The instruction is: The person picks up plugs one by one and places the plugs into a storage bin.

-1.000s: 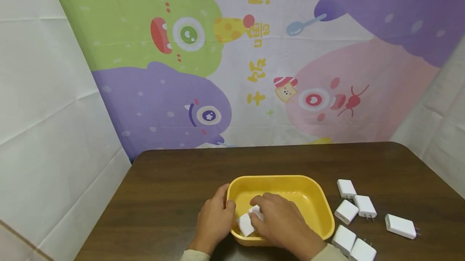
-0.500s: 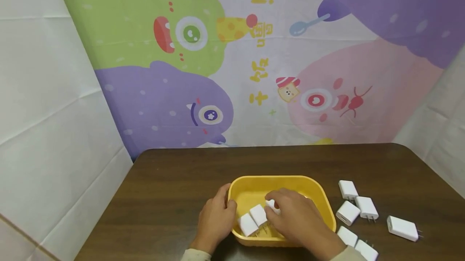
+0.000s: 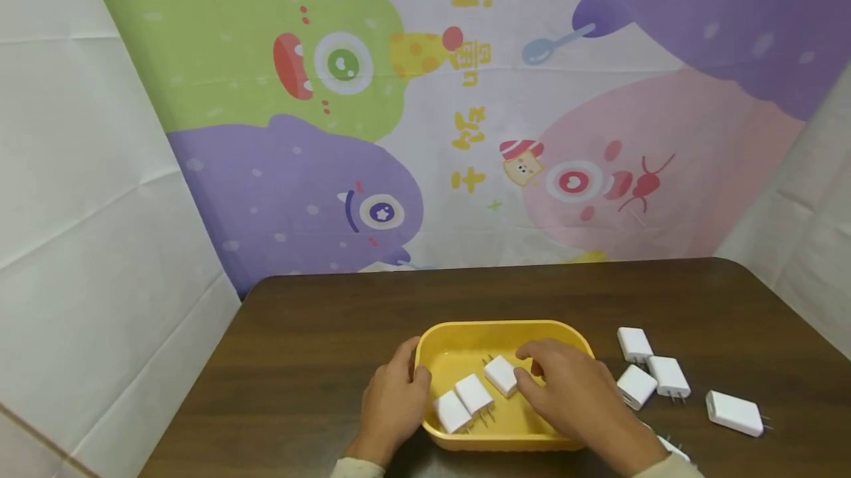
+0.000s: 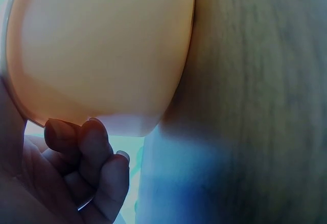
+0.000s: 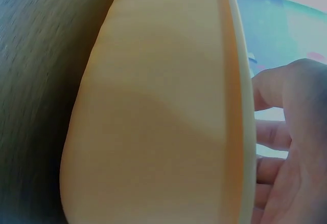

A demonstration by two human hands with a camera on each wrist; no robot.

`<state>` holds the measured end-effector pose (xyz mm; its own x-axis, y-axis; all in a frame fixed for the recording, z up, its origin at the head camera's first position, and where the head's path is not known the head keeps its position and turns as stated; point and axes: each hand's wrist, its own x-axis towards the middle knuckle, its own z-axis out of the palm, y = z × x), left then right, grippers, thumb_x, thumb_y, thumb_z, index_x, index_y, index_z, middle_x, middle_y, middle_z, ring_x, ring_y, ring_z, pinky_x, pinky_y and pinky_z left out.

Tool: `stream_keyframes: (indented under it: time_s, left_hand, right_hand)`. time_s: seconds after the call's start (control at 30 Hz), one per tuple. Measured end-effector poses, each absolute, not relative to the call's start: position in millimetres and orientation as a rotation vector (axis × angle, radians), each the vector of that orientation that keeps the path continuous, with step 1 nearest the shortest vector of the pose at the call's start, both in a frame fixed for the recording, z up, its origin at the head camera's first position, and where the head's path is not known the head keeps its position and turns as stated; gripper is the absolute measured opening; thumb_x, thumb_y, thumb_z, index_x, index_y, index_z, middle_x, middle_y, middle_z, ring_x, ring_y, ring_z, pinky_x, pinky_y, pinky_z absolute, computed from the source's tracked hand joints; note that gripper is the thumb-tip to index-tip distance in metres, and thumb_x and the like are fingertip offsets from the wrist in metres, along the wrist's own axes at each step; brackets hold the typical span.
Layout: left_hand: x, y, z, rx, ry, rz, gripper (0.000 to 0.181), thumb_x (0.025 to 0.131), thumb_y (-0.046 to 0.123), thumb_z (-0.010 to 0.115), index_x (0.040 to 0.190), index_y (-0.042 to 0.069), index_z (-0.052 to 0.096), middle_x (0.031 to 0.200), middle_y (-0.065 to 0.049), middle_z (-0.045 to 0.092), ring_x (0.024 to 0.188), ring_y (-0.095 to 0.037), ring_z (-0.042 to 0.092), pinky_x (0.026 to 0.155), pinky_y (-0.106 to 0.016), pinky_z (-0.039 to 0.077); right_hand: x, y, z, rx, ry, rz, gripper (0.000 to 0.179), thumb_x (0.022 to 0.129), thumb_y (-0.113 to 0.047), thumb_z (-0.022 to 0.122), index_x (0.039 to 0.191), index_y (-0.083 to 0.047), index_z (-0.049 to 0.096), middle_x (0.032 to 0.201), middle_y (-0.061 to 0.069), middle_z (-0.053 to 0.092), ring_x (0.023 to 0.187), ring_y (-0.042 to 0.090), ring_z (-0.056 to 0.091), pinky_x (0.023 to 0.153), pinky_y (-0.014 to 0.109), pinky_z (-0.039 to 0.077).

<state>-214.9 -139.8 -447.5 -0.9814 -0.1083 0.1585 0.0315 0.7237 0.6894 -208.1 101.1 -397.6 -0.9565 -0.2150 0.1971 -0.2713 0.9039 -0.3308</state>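
Note:
A yellow plastic tub [image 3: 505,443] stands on the table, with three white charger plugs in it. Two of them, a front plug [image 3: 453,413] and one beside it [image 3: 474,394], lie side by side at the left. The third plug [image 3: 501,376] is near the middle, its prongs pointing to the back left. My left hand [image 3: 394,398] grips the tub's left rim, thumb on top; in the left wrist view its curled fingers [image 4: 92,142] press the outer wall. Over the tub's right half, my right hand [image 3: 573,393] has parted fingers holding nothing, its thumb right at the third plug.
Right of the tub, more white charger plugs lie on the dark wooden table [image 3: 319,345]: a back plug [image 3: 634,345], one touching it [image 3: 669,377], another [image 3: 636,387] and a lone plug [image 3: 734,413] farther right. My right forearm covers others. A cartoon curtain [image 3: 465,227] hangs behind.
My right hand has moved rightward inside the tub, leaving the second plug beside the first, then letting go of the third near the middle. The left hand keeps its grip on the rim.

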Motion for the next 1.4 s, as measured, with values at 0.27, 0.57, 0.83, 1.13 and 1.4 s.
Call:
stream_keyframes:
  time_s: [0.27, 0.57, 0.83, 1.13, 1.4]
  left_hand:
    - [-214, -140, -448, 0.058, -2.742, -1.106, 0.045, 0.093, 0.021, 0.056, 0.138, 0.015, 0.059, 0.073, 0.005, 0.057, 0.068, -0.017, 0.054, 0.065, -0.043, 0.045]
    - [-215, -141, -448, 0.075, -2.746, -1.111, 0.045, 0.094, 0.022, 0.056, 0.138, 0.016, 0.059, 0.076, 0.005, 0.06, 0.07, -0.018, 0.055, 0.067, -0.044, 0.046]
    - [-215, -140, -447, 0.076, -2.749, -1.115, 0.045, 0.094, 0.022, 0.055, 0.138, 0.015, 0.059, 0.073, 0.005, 0.056, 0.069, -0.018, 0.054, 0.067, -0.043, 0.045]
    - [-215, -139, -446, 0.079, -2.754, -1.131, 0.046, 0.094, 0.022, 0.055, 0.139, 0.015, 0.059, 0.074, 0.005, 0.056, 0.07, -0.017, 0.054, 0.067, -0.043, 0.045]
    - [-214, -139, -447, 0.084, -2.745, -1.13, 0.045, 0.093, 0.021, 0.055, 0.138, 0.014, 0.059, 0.075, 0.003, 0.059, 0.069, -0.018, 0.054, 0.068, -0.043, 0.046]
  right_hand:
    - [-207, 116, -397, 0.33, -2.893, 0.543, 0.022, 0.088, -0.03, 0.07, 0.107, -0.019, 0.074, 0.082, -0.01, 0.06, 0.071, 0.007, 0.053, 0.062, 0.036, 0.045]
    - [-209, 132, -394, 0.331, -2.844, 0.531, 0.021, 0.087, -0.028, 0.071, 0.105, -0.017, 0.075, 0.083, -0.01, 0.062, 0.074, 0.008, 0.055, 0.065, 0.037, 0.048]
    - [-208, 147, -394, 0.28, -2.789, 0.556, 0.021, 0.087, -0.026, 0.071, 0.104, -0.014, 0.075, 0.079, -0.009, 0.059, 0.069, 0.011, 0.052, 0.061, 0.035, 0.046]
    - [-206, 167, -396, 0.198, -2.829, 0.584, 0.024, 0.09, -0.026, 0.068, 0.11, -0.014, 0.074, 0.081, -0.008, 0.06, 0.071, 0.014, 0.052, 0.059, 0.035, 0.044]
    - [-205, 182, -400, 0.111, -2.927, 0.636, 0.025, 0.095, -0.033, 0.064, 0.109, -0.015, 0.073, 0.088, -0.005, 0.064, 0.073, 0.016, 0.054, 0.065, 0.041, 0.049]
